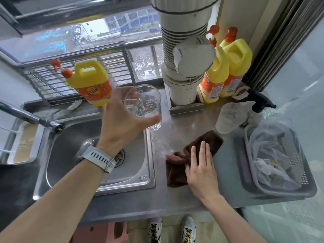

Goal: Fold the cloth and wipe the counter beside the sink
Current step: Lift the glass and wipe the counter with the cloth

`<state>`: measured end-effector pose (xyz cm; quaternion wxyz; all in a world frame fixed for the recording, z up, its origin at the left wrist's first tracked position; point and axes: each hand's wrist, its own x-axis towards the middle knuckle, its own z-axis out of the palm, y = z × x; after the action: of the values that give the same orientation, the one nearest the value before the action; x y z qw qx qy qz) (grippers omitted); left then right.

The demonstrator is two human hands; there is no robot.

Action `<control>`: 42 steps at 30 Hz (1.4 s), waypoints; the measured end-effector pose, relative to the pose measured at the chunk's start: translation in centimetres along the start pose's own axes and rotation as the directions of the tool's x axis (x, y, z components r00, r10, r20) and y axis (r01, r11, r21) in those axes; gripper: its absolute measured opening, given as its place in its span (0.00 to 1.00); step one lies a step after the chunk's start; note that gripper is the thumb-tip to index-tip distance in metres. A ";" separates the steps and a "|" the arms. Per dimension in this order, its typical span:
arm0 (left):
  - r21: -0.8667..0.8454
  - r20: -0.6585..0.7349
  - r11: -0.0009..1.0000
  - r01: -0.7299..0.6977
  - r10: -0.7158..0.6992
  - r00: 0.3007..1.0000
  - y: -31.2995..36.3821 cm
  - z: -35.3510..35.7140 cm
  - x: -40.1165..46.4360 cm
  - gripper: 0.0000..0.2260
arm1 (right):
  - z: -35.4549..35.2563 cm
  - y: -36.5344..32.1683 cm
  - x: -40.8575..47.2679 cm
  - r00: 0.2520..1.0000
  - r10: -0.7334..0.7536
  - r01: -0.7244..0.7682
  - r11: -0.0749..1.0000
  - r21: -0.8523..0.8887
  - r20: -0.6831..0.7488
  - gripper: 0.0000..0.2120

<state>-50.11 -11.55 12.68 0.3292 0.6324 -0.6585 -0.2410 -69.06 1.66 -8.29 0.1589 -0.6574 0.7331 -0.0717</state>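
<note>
A dark brown cloth (177, 171) lies crumpled on the steel counter (175, 199) just right of the sink (73, 146). My right hand (201, 169) presses flat on the cloth, fingers spread and pointing away from me. My left hand (121, 120) holds a clear drinking glass (145, 107) in the air above the sink's right rim, tilted slightly. A wet patch shines on the counter between the glass and the cloth.
A faucet (35, 120) reaches over the sink from the left. Yellow detergent bottles stand behind the sink (91, 83) and at the back right (228, 71). A white pipe (182, 67), a frosted plastic cup (229, 118), a black spray trigger (259, 100) and a grey basket (306, 183) crowd the right.
</note>
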 end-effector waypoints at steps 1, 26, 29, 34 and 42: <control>0.000 -0.001 1.000 0.003 -0.003 1.000 -0.1 -0.3 0.1 0.46 | -0.4 0.3 0.8 0.999 -0.047 0.046 0.999 0.020 0.010 0.32; 0.009 -0.076 1.000 0.028 -0.027 0.997 0.1 -2.2 1.0 0.44 | 2.6 -6.4 7.9 0.914 -0.403 0.403 0.915 -0.009 -0.048 0.33; 0.000 -0.067 0.999 0.032 -0.032 0.997 0.3 -2.0 0.6 0.44 | 3.1 -4.6 4.4 0.909 -0.405 0.404 0.914 -0.028 -0.103 0.29; -0.004 -0.050 1.000 0.026 -0.026 0.998 0.8 -2.0 -0.1 0.44 | 3.7 -2.9 1.0 0.901 -0.380 0.392 0.920 0.020 -0.211 0.20; -0.010 -0.022 1.000 0.024 -0.024 0.999 1.8 -2.4 -1.2 0.44 | -3.3 -3.4 5.0 0.935 0.342 -0.184 0.249 0.951 0.092 0.13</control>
<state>-49.55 -10.01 15.46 0.3367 0.6413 -0.6459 -0.2411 -67.32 -4.01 -4.79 0.4755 -0.2966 0.6556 -0.5061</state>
